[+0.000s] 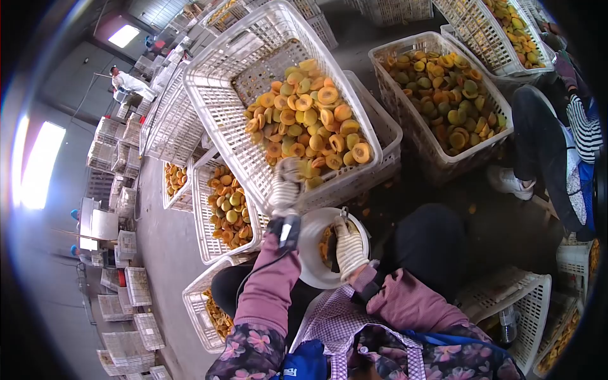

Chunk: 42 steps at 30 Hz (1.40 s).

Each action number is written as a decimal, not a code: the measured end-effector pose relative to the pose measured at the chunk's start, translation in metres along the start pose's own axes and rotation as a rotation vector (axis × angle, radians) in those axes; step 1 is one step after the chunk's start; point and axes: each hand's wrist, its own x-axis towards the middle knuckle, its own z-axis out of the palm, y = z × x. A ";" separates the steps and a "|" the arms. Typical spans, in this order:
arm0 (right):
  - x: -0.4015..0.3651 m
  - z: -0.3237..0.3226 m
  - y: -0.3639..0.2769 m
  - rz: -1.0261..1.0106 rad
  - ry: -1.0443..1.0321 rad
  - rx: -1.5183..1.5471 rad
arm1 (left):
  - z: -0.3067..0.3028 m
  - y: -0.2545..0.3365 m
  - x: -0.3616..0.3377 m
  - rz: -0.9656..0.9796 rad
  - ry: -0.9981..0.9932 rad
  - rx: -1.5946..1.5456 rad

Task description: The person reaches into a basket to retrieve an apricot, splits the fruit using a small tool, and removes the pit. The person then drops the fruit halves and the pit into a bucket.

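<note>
On my feed the left hand (287,180) is smeared by blur at the near rim of the big crate (218,120), and I can't tell whether it holds anything. The right hand (350,248) hides part of the white bucket (308,253); the shiny piece (344,213) beside it is too small to identify. My view cuts off the co-worker (538,139) at right. A distant person (130,83) is too tiny to read.
</note>
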 end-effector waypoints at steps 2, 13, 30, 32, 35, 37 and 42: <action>-0.005 -0.001 -0.012 0.170 -0.013 0.006 | -0.017 0.024 -0.013 -0.018 -0.122 -0.372; 0.014 -0.004 0.022 -0.002 0.056 -0.073 | -0.011 -0.023 0.049 -0.081 -0.328 0.705; -0.011 0.003 -0.009 -0.142 -0.307 -1.012 | 0.004 -0.007 -0.134 -0.135 -0.059 0.114; -0.015 0.004 -0.017 -0.107 -0.387 -1.107 | 0.009 0.003 -0.138 -0.144 -0.030 0.178; -0.016 0.003 -0.017 -0.074 -0.453 -1.161 | 0.021 0.026 -0.150 -0.321 -0.051 -0.073; -0.012 -0.003 -0.002 -0.088 -0.482 -1.096 | 0.040 0.030 -0.160 -0.115 0.076 -0.002; -0.013 -0.013 0.011 -0.178 -0.514 -1.284 | 0.017 0.017 -0.141 -0.181 -0.007 0.466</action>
